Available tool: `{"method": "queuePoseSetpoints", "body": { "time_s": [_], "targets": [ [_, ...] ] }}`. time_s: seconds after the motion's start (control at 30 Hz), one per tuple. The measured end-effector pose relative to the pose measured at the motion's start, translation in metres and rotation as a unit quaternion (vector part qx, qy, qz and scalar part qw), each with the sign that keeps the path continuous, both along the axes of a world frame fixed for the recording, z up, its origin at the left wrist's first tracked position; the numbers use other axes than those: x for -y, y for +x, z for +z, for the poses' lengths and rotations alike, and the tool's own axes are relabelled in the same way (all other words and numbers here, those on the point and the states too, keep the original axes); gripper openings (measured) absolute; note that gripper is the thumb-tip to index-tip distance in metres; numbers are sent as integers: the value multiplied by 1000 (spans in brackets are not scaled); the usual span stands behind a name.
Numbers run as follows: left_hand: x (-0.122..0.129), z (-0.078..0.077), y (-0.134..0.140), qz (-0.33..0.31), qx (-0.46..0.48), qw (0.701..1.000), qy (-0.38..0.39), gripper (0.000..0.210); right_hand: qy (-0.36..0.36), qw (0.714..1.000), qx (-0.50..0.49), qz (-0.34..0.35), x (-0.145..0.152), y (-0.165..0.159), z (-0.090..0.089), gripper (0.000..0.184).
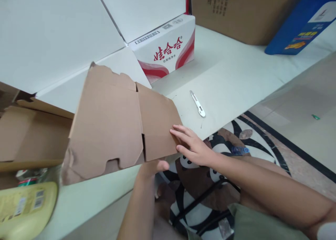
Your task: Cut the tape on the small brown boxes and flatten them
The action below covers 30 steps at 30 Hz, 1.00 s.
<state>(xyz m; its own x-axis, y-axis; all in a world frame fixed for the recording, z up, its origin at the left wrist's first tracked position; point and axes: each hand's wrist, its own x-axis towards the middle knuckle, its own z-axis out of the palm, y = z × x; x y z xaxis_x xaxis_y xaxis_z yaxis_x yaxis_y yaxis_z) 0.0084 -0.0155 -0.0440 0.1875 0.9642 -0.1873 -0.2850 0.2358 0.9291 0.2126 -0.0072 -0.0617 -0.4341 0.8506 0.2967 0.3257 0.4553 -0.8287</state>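
Observation:
A brown cardboard box (pixel 110 121), opened out with slotted flaps and bent corners, is tilted over the table in front of me. My right hand (pixel 193 147) lies at its right panel, fingers stretched out and touching the edge. Below the lower edge is my left hand (pixel 153 167); its thumb sticks out to the right, while the other fingers are hidden under the cardboard. A white utility knife (pixel 197 104) rests on the table to the right of the box, apart from both hands.
A white-and-red water carton (pixel 168 52) and larger white boxes stand behind. Further right are a big brown carton (pixel 244 15) and a blue package (pixel 299 26). At left are an open cardboard box (pixel 34 135) and a yellow bottle (pixel 28 208). The table's front edge (pixel 225 127) runs diagonally.

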Motion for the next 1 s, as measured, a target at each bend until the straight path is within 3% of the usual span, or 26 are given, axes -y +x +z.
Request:
{"method": "queuePoseSetpoints", "body": {
  "time_s": [0.03,0.1,0.17,0.23,0.3,0.4,0.5,0.63,0.77,0.83,0.9,0.97,1.0],
  "targets": [
    [0,2,4,11,-12,1000,-3,92,4,1000,0,-2,0,0,1,53],
    [-2,7,14,105,-35,994,-7,74,6,1000,-15,-23,-3,1,3,48],
    [-6,13,22,215,-9,976,-38,61,-18,994,-52,-98,-9,5,3,43],
    [-11,19,25,280,27,957,-69,54,-83,969,-115,-201,-17,11,4,44],
    [-14,24,23,292,61,949,-100,46,-182,933,-202,-237,-25,15,4,43],
    [-17,28,17,275,76,950,-129,35,-330,874,-320,-157,-30,15,7,43],
    [-16,28,13,262,55,954,-134,31,-386,838,-367,-119,-27,10,15,46],
    [-14,27,11,232,85,966,-79,41,-371,819,-412,-150,-21,8,32,46],
    [-13,31,5,105,104,989,-26,68,-330,803,-439,-229,-16,23,45,50],
    [-13,34,2,81,104,991,-7,71,-282,810,-427,-288,-11,45,46,50],
    [-12,36,1,79,107,991,-2,70,-207,831,-362,-369,-3,79,45,49],
    [-10,37,0,72,109,991,-3,69,-113,855,-209,-460,5,120,48,45],
    [-10,37,1,69,110,992,-4,68,-93,854,-172,-482,6,140,52,41]
  ]
}}
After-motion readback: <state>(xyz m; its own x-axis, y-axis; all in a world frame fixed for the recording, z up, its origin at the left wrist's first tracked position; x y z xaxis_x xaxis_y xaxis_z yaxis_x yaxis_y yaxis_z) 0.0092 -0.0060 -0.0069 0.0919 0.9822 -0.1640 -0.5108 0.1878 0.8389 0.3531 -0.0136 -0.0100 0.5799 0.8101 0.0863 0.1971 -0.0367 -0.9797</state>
